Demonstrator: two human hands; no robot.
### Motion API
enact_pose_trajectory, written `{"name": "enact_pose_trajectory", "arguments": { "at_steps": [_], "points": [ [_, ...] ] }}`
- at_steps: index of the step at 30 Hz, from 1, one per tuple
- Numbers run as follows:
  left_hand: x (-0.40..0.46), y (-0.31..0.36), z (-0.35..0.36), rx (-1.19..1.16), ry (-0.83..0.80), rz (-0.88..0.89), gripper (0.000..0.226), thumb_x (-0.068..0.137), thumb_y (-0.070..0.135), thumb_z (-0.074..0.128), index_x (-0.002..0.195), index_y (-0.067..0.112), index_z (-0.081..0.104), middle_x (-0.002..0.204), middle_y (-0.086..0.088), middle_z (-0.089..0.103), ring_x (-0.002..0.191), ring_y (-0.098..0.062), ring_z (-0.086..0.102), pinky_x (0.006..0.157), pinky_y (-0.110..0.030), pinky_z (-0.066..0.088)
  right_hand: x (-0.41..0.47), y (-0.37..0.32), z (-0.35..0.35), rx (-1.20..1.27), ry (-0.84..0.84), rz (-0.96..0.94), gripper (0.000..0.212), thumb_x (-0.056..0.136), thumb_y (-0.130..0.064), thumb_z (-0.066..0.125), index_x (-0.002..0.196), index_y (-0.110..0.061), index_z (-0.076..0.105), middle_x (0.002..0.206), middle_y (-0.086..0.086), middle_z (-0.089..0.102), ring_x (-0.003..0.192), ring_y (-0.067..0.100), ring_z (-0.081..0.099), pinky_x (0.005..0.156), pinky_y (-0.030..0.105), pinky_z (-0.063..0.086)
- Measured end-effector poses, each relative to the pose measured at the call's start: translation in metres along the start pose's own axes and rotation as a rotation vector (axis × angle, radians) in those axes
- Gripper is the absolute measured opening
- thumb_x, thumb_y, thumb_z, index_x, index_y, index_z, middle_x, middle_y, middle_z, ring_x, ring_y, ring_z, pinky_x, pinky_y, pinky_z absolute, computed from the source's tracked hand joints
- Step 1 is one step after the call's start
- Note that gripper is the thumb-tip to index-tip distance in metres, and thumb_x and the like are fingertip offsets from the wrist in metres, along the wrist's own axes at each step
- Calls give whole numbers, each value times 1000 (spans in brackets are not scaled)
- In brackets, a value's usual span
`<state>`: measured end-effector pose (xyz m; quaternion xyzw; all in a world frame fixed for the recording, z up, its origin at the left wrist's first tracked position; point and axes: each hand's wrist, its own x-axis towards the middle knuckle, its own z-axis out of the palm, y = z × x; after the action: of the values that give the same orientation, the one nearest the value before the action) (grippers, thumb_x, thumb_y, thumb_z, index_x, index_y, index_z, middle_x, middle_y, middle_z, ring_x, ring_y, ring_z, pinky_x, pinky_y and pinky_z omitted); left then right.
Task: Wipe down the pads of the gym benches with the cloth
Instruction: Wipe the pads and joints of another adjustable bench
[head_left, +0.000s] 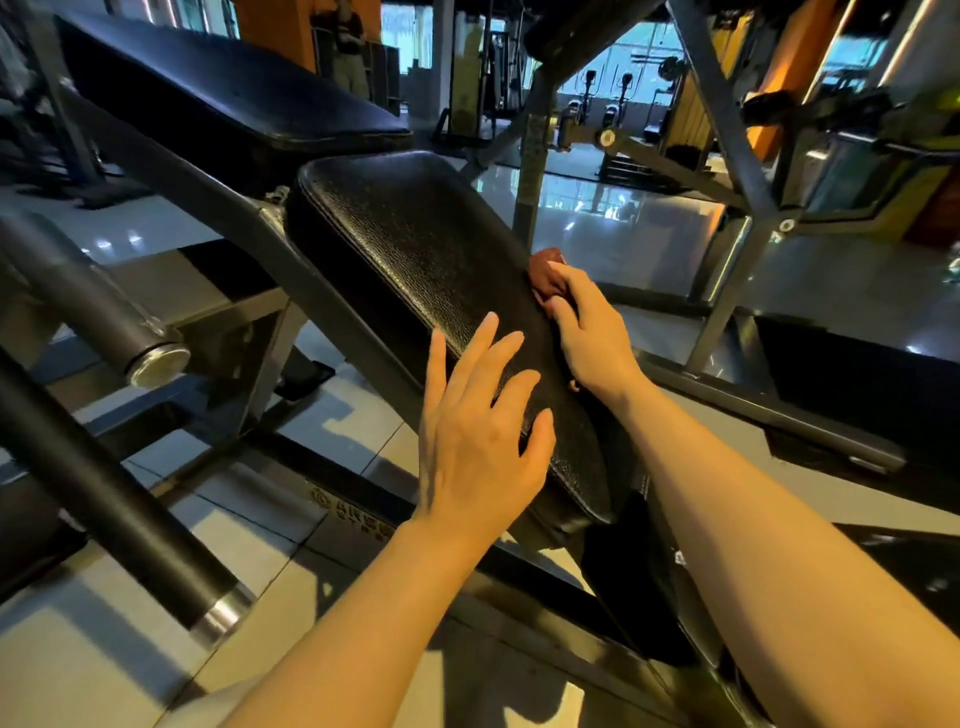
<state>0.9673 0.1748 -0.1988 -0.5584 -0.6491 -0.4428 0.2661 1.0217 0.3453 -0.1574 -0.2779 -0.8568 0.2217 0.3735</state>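
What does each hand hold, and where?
The right hand grips the bunched reddish-brown cloth at its near end. The left hand holds nothing, resting flat on the pad.

I see the seat pad (415, 249) tilted across the middle, its near end toward me. My left hand (478, 441) lies flat on the pad's near end, by its left edge. My right hand (587, 332) sits at the pad's right edge, just beyond the left one, with the cloth (548, 273) bunched under its fingers against that edge. A second pad (208, 88) stands behind, past the far-left corner. A roller bar (93, 301) lies left of the pad.
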Motion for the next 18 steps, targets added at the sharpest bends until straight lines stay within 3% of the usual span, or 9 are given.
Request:
{"name": "enact_pose_trajectory", "arguments": {
  "at_steps": [4,9,13,18],
  "points": [
    [-15,19,5,31,-106,51,25,81,21,69,102,8,71,129,-10,60,140,-23,34,120,-48,2,-33,18,-17,-28,-17,116,41,102,-17,42,143,-24,43,142,4,51,122,27,52,98,43,45],
    [-26,31,2,39,-162,53,28,82,21,69,106,8,69,127,-10,60,140,-23,34,120,-48,2,-72,30,-36,-91,-1,210,42,100,-10,47,141,-16,47,141,7,52,128,24,47,97,19,30],
    [-32,31,-4,28,-171,42,33,81,24,70,111,8,68,128,-10,59,140,-24,34,120,-50,5,-98,18,-38,-74,42,268,43,100,-11,48,142,-17,45,141,7,51,130,23,46,104,25,32],
    [-29,27,-3,25,-175,38,38,81,26,69,114,8,66,131,-11,56,140,-25,33,120,-46,2,-112,-11,-27,0,2,18,47,97,-15,55,142,-23,46,141,-2,53,129,9,45,108,24,33]
  ]
}}
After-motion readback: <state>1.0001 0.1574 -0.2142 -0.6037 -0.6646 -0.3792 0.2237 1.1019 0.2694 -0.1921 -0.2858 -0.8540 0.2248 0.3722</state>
